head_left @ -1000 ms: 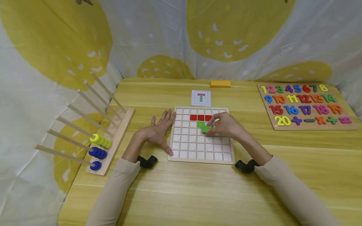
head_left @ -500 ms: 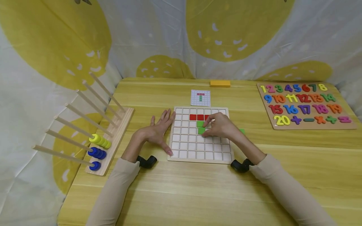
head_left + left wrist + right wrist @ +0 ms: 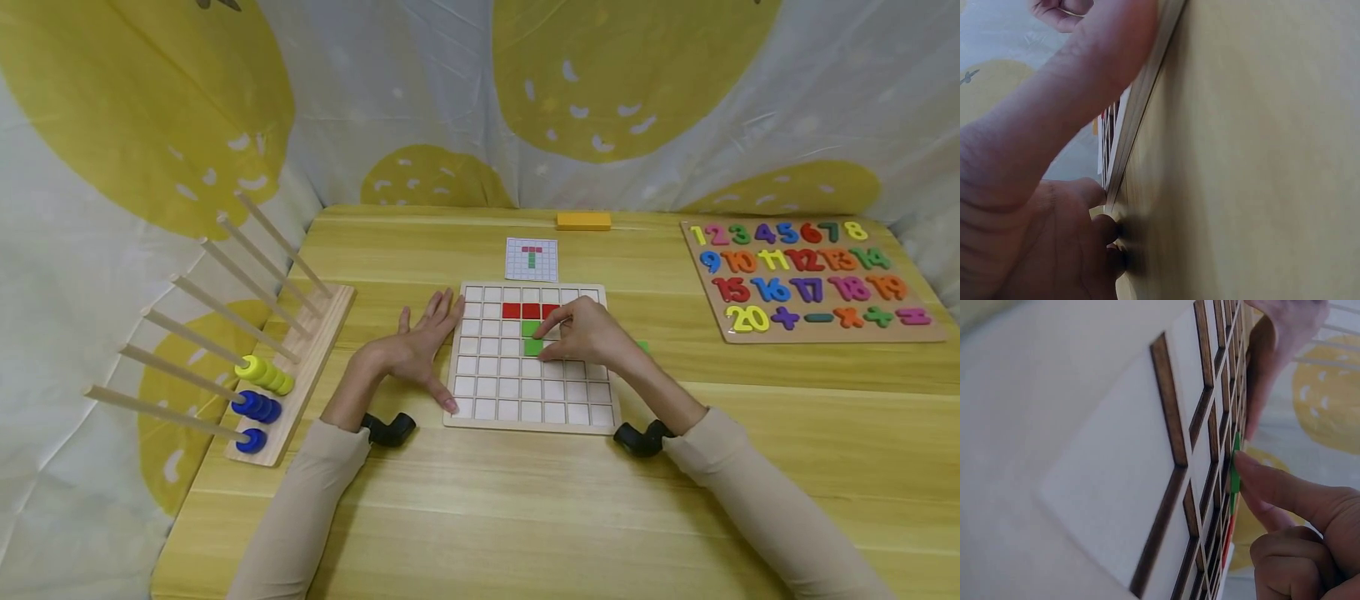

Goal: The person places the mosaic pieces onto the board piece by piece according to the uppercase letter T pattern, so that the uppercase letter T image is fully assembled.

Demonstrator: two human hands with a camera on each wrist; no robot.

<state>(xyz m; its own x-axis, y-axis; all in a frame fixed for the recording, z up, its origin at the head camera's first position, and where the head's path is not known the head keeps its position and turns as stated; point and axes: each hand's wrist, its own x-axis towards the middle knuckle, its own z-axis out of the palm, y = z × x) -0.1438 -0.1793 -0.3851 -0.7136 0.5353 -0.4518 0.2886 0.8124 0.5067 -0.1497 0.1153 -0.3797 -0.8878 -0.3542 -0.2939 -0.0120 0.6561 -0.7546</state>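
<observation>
A wooden grid board [image 3: 536, 430] with white squares lies on the table. Three red tiles [image 3: 531, 311] form a row in it, and a green tile [image 3: 531, 329] sits under the middle one. My right hand [image 3: 588, 333] pinches a second green tile [image 3: 532, 347] at the square just below. In the right wrist view this green tile [image 3: 1235, 464] stands slightly proud of the grid, with the thumb against it. My left hand [image 3: 416, 350] rests with spread fingers along the board's left edge, its thumb at the lower left corner.
Behind the board lies a pattern card [image 3: 532, 260] with a red and green T. A peg rack [image 3: 341, 304] with yellow and blue rings stands left. A number board [image 3: 825, 335] lies right, an orange block [image 3: 583, 222] at the back. Another green tile [image 3: 642, 346] shows partly behind my right forearm.
My right hand has shifted slightly left and brought the tilted green tile into line below the first green one. The left hand stays in place.
</observation>
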